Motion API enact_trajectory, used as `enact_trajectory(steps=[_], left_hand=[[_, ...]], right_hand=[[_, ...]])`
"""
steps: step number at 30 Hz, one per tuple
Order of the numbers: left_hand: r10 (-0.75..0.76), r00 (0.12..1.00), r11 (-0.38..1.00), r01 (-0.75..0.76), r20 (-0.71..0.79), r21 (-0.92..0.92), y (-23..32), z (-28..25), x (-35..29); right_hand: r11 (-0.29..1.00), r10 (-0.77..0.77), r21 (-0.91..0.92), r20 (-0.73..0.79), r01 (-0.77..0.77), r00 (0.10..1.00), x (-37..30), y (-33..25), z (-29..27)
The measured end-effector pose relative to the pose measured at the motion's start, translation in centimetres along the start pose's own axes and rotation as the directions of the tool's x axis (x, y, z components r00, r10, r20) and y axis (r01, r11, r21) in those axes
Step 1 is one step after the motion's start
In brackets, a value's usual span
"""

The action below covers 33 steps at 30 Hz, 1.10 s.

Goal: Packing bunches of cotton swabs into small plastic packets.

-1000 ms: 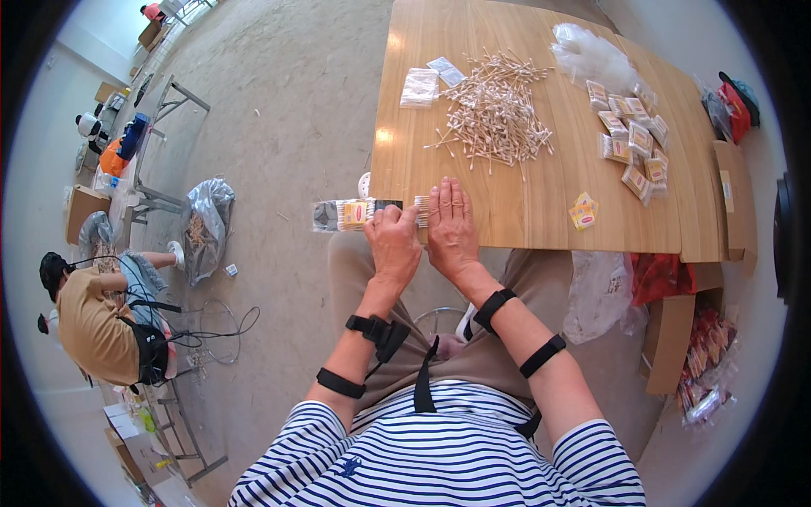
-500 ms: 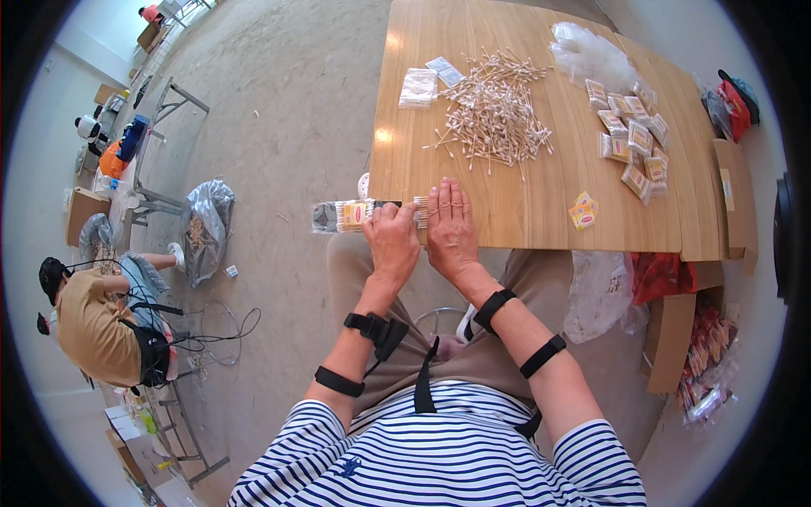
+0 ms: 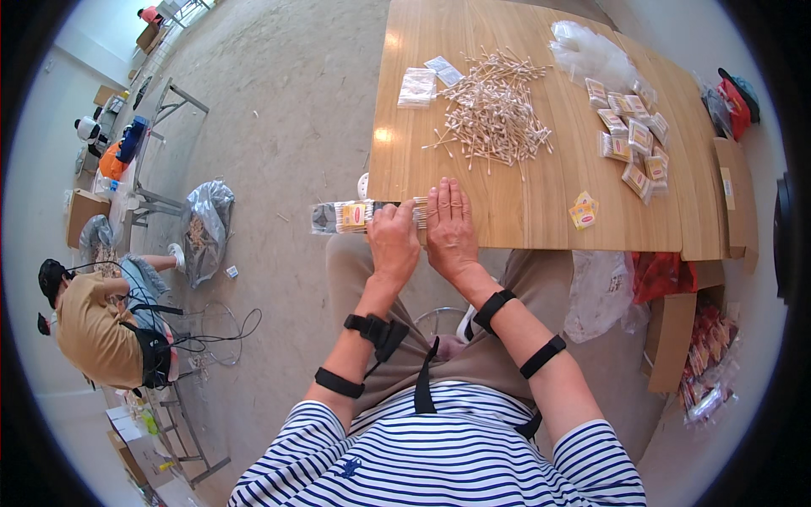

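Note:
At the table's near left corner, my left hand is closed, its curled fingers on a clear bag of cotton swabs with a yellow card inside; the exact grip is hidden. The bag sticks out past the table's left edge, and a dark strip shows beside my fingers. Between my two hands lies a short row of cotton swabs. My right hand lies flat with straight fingers held together, its edge against the ends of that row. Ahead is a large loose pile of cotton swabs.
Filled swab packs lie at the right, below empty clear bags. Yellow cards sit near the front edge. Small clear packets are left of the pile. A co-worker bends over at the left, near a grey sack.
The bag and my left hand have shifted very slightly. My right hand stays in the same place.

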<state>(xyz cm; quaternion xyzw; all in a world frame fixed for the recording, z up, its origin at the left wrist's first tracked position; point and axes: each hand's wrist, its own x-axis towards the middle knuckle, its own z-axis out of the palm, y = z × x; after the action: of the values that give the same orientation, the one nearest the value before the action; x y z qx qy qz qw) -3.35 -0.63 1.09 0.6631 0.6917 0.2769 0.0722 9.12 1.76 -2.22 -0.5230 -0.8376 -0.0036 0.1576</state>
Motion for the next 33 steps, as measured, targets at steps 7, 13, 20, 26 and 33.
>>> enact_trajectory(steps=[7,13,20,26,33], left_hand=[[-0.021,1.000,0.999,0.022,0.022,-0.039,0.0,0.5,0.3],[-0.092,0.996,0.937,0.088,0.005,-0.337,-0.6,0.8,0.3],[-0.175,0.981,0.679,0.061,-0.081,-0.731,-0.8,3.2,1.2],[-0.176,0.984,0.564,0.126,0.030,-0.816,-0.3,3.2,1.6],[-0.288,0.956,0.410,0.185,0.065,-0.893,0.7,3.5,1.7]], right_hand=[[1.000,-0.004,-0.002,-0.021,0.004,1.000,0.0,0.0,0.1],[1.000,-0.012,-0.011,-0.032,0.012,0.999,0.0,0.1,0.1],[1.000,-0.015,0.017,-0.028,0.016,0.999,0.0,0.0,-0.4],[0.995,-0.034,0.090,-0.068,0.040,0.997,-0.4,0.3,-0.1],[0.999,-0.044,0.018,-0.056,0.045,0.998,-0.3,0.1,0.2]])
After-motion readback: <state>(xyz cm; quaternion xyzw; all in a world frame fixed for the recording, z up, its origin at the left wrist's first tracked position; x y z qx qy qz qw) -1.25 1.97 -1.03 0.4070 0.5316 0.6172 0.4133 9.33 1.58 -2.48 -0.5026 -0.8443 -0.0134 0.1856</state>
